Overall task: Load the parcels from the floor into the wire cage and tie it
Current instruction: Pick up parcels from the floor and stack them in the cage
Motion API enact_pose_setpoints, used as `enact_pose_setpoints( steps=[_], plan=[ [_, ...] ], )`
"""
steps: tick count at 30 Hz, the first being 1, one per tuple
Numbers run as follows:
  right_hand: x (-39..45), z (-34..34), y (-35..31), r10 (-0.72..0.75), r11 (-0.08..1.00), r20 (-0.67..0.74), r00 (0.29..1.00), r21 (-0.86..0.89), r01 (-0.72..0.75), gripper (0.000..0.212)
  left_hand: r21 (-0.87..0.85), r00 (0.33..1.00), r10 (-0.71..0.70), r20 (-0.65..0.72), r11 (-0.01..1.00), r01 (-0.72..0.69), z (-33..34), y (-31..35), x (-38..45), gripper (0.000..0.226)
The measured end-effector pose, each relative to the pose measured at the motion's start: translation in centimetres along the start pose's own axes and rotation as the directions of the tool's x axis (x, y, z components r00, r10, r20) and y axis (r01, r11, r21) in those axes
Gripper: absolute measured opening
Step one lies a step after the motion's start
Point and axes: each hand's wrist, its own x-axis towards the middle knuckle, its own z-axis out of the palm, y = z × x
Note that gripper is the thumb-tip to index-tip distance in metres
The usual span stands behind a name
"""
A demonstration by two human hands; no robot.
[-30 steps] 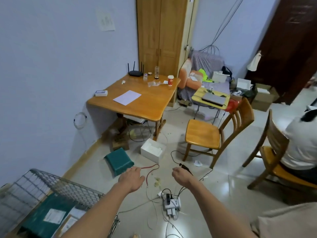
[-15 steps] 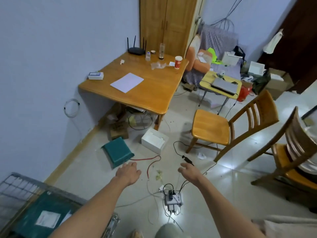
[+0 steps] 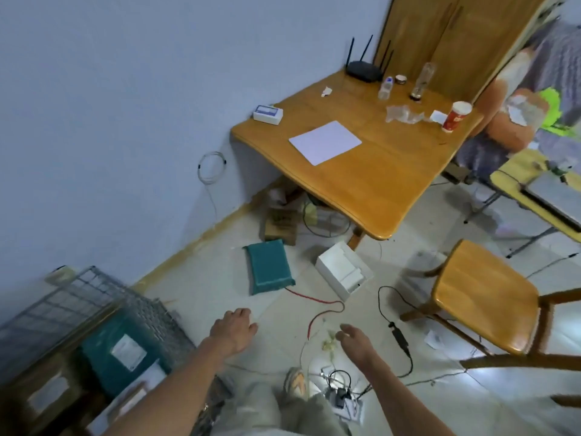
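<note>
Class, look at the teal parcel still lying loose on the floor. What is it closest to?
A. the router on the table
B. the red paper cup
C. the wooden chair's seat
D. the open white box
D: the teal parcel lies on the floor just left of the open white box, apart from it, with both hands empty.

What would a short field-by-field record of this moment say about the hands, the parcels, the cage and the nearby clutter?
left hand: left hand reaches forward over the floor, fingers relaxed, holding nothing
right hand: right hand also extended, holding nothing
parcel on floor: teal parcel lies flat ahead of the left hand, untouched
second item: open white box to its right, near the table leg
wire cage: wire cage at lower left, already holds a labelled teal parcel
floor clutter: red wire and black cable between the hands and the parcels
</note>
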Motion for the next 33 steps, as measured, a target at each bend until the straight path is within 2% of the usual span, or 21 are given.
enact_pose_setpoints(
  steps=[2, 6, 11, 17, 20, 23, 25, 28, 30, 33],
  plan=[
    [3.3, -0.7, -2.7, -0.008, 1.0, -0.008, 1.0, -0.004, 0.008, 0.046, -0.054, 0.999, -0.041, -0.033, 0.998, 0.039, -0.9, -0.8, 1.6, 0.057],
    [7.7, -1.2, -7.6, -0.076, 0.996, 0.063, 0.995, -0.047, 0.079, 0.042, -0.089, 0.996, -0.092, 0.014, 0.992, 0.093, -2.4, -1.4, 3.8, 0.057],
    [14.7, -1.8, -11.0, -0.039, 0.99, 0.127, 0.991, -0.132, 0.056, 0.048, -0.136, 0.993, -0.106, 0.048, 0.984, 0.111, -4.2, -1.4, 9.6, 0.056],
    [21.8, -3.6, -12.6, 0.119, 0.958, 0.154, 0.981, -0.279, -0.072, 0.042, -0.251, 0.984, -0.131, 0.123, 0.955, 0.159, -8.3, -1.3, 18.7, 0.055],
    [25.4, -4.6, -14.0, 0.227, 0.952, 0.142, 0.964, -0.239, -0.189, 0.028, -0.339, 0.977, -0.152, 0.15, 0.92, 0.195, -10.2, -1.8, 24.0, 0.052],
    [31.0, -4.2, -15.7, 0.258, 0.953, 0.097, 0.961, -0.189, -0.236, 0.032, -0.449, 0.967, -0.188, 0.174, 0.858, 0.247, -11.4, -2.2, 30.1, 0.046],
    [35.9, -2.9, -16.6, 0.241, 0.959, 0.078, 0.967, -0.174, -0.225, 0.032, -0.509, 0.955, -0.206, 0.215, 0.811, 0.29, -10.7, -2.8, 35.9, 0.05],
    [45.6, 0.2, -16.7, 0.245, 0.95, 0.029, 0.969, -0.208, -0.234, 0.031, -0.59, 0.956, -0.205, 0.207, 0.754, 0.29, -7.0, -3.6, 45.4, 0.072],
    [54.2, 3.7, -15.7, 0.277, 0.949, 0.026, 0.961, -0.164, -0.269, 0.035, -0.681, 0.951, -0.247, 0.187, 0.665, 0.307, -5.8, -4.0, 51.9, 0.062],
    [67.0, 9.9, -14.6, 0.29, 0.954, 0.036, 0.956, -0.094, -0.286, 0.05, -0.658, 0.944, -0.314, 0.102, 0.69, 0.301, -3.7, -4.1, 63.1, 0.058]
  ],
)
